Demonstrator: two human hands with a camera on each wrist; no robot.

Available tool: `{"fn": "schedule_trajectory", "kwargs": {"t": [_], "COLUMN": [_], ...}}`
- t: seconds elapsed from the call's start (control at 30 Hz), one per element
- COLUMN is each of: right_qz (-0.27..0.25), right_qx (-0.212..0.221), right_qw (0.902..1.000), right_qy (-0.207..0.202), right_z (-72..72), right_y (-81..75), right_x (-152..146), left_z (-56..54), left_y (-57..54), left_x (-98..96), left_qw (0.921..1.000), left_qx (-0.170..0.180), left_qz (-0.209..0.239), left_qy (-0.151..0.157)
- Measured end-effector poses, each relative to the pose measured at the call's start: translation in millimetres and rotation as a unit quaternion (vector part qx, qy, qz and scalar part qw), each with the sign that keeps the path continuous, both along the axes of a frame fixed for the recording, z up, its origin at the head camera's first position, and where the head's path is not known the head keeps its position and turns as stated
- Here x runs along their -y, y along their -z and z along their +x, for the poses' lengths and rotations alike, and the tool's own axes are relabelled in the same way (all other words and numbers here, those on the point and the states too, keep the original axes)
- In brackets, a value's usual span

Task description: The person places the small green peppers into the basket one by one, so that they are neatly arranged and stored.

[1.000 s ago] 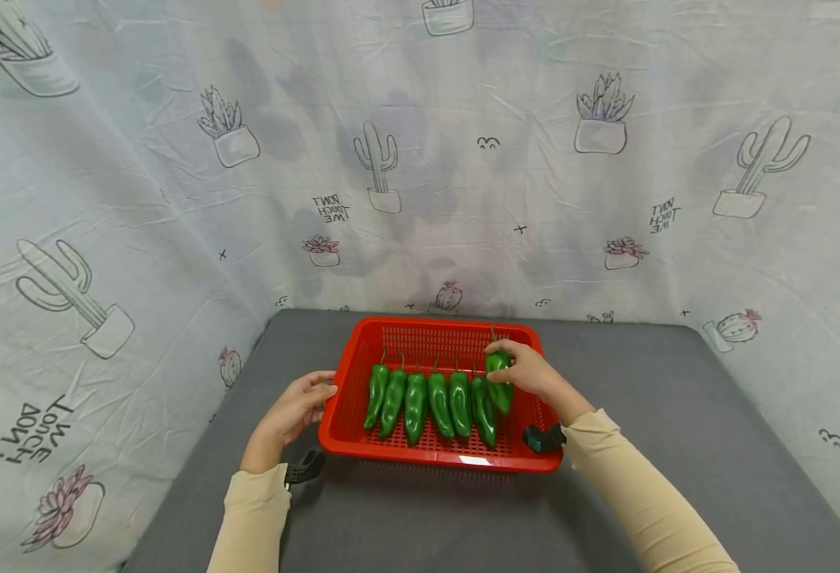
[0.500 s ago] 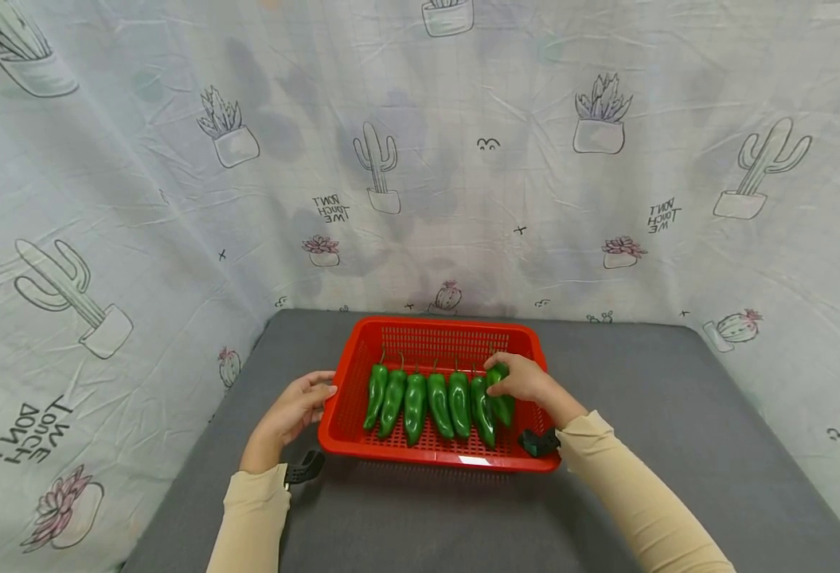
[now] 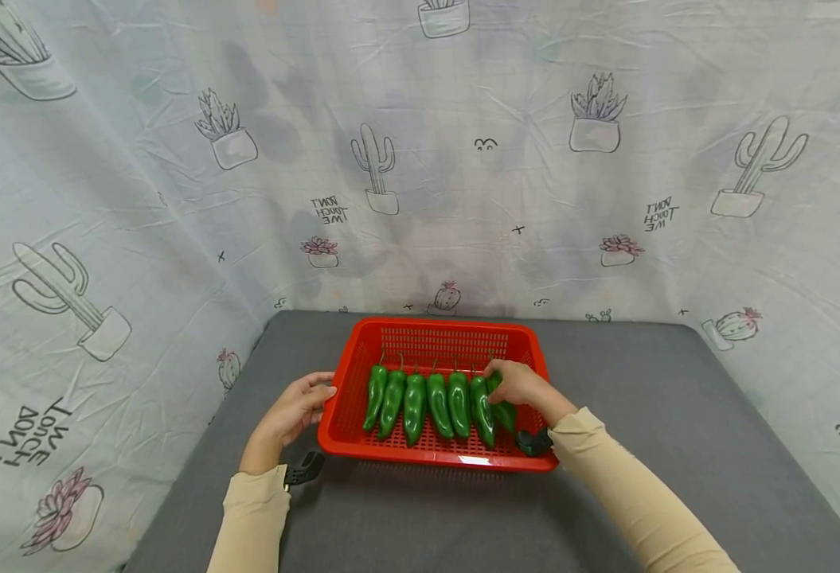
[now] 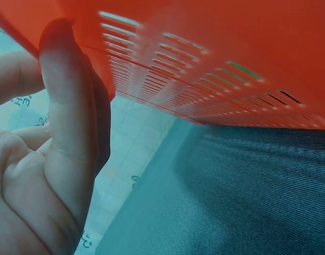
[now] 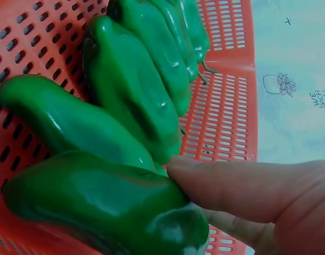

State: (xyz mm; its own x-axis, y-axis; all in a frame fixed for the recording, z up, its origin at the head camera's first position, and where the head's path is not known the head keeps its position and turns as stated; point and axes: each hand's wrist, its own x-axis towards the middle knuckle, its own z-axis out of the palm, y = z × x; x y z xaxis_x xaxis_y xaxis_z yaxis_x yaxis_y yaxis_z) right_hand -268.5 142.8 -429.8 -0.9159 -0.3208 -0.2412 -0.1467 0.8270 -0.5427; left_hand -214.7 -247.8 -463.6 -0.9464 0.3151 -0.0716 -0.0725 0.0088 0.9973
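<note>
A red slotted plastic basket (image 3: 462, 460) stands on the grey table with a row of several long green peppers (image 3: 415, 408), stems toward the far side. My left hand (image 3: 294, 410) holds the basket's left rim, thumb against the red plastic (image 4: 215, 32) in the left wrist view. Over the right part of the basket, my right hand (image 3: 523, 383) grips one more green pepper (image 5: 103, 202) near its stem end, at the right end of the row. The hand covers its upper part in the head view. Its body lies close beside its neighbour (image 5: 72, 119).
Grey table surface (image 3: 649, 414) extends around the basket. Behind and at both sides hangs a pale cloth (image 3: 434, 183) printed with cacti. A black wrist camera (image 3: 305, 468) sits on the left wrist, another (image 3: 534, 442) on the right, over the basket's front right corner.
My right hand has lowered the pepper into the basket, toward the near side, to the right end of the row. My left hand has stayed at the rim.
</note>
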Motion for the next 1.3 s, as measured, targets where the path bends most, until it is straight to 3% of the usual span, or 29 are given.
{"fn": "schedule_trajectory", "kwargs": {"t": [0.4,0.73,1.3], "right_qz": [0.037,0.071,0.083], "right_qx": [0.0,-0.034,-0.007], "right_qw": [0.9993,0.9965,0.9961], "right_qy": [-0.002,-0.027,-0.029], "right_z": [1.0,2.3,2.3], "right_y": [5.2,8.3,4.8], "right_x": [4.4,6.3,6.9], "left_z": [1.0,0.1,-1.5], "left_y": [2.3,2.2,-0.5], "left_x": [1.5,1.7,0.4], "left_qw": [1.0,1.0,0.9999], "left_qx": [-0.002,-0.004,0.004], "left_qz": [-0.004,0.004,0.012], "left_qy": [-0.004,-0.004,0.004]}}
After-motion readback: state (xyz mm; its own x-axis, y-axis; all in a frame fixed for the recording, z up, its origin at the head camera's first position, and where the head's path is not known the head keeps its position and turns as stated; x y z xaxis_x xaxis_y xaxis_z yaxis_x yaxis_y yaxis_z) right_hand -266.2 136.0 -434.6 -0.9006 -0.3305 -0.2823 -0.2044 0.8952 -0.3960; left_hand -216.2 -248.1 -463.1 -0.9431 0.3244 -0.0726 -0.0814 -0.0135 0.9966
